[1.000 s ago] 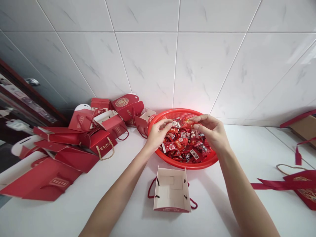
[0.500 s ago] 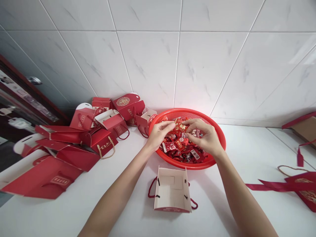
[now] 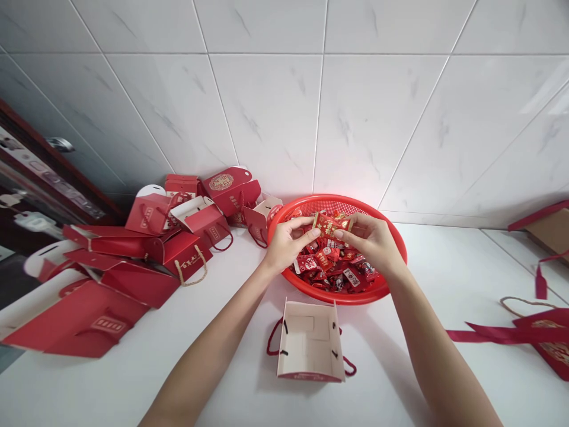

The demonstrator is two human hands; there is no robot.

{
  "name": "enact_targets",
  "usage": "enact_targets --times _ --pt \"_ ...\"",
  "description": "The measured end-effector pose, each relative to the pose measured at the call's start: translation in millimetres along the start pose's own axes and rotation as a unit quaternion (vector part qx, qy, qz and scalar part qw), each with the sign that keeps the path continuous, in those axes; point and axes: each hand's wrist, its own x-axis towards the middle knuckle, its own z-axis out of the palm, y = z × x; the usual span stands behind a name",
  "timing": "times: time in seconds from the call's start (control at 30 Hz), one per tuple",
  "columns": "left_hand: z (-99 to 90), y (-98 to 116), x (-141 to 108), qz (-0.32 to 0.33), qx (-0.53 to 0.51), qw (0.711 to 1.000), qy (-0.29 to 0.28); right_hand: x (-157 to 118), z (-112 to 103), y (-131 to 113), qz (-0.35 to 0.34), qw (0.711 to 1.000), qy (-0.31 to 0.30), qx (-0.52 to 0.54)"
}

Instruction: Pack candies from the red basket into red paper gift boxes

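Over the red plastic basket (image 3: pixel 398 261), a red and gold wrapped candy (image 3: pixel 331 226) is held up between my two hands. My left hand (image 3: pixel 290 242) pinches its left end with thumb and fingers. The other end is in the grip of my right hand (image 3: pixel 368 240), its thumb pressed on the wrapper's front. Many wrapped candies (image 3: pixel 326 259), mostly red, fill the basket below. Closer to me stands an open gift box (image 3: pixel 306 338) with a cream inside and dark red cord handles; nothing lies in it.
Several red gift boxes (image 3: pixel 106 314) are heaped on the left of the white counter (image 3: pixel 231 373). At the right lie a red box with a ribbon (image 3: pixel 542 338) and a brown-sided box (image 3: pixel 549 234). A tiled wall (image 3: pixel 267 118) rises behind the basket.
The candy has been turned so that its broad printed face shows. My right hand has shifted its fingers on the wrapper. The boxes and basket stay put.
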Motion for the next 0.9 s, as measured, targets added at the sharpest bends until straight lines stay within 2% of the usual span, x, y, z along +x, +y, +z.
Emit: enact_targets --times 0.13,0.23,0.33,0.43,0.67,0.9 --pt "1.0 2 -1 0.01 -0.014 1.0 0.02 -1 -2 -3 0.009 0.998 0.007 0.06" --pt "1.6 4 -2 -0.004 -0.034 0.998 0.044 -1 -9 -3 0.01 0.996 0.054 0.068" --pt "1.2 4 -2 0.0 -0.025 0.999 0.034 -1 -18 -3 0.011 0.991 0.101 0.081" --pt "0.0 2 -1 0.015 -0.008 1.0 0.014 0 -22 -1 0.018 0.988 0.123 0.09" --pt "-1.0 0 -2 0.011 0.013 0.999 -0.05 1 -11 0 0.027 0.992 0.073 0.101" --pt "3.6 8 -4 -0.009 0.0 0.998 -0.068 0 -3 0 0.009 0.996 0.041 0.078"
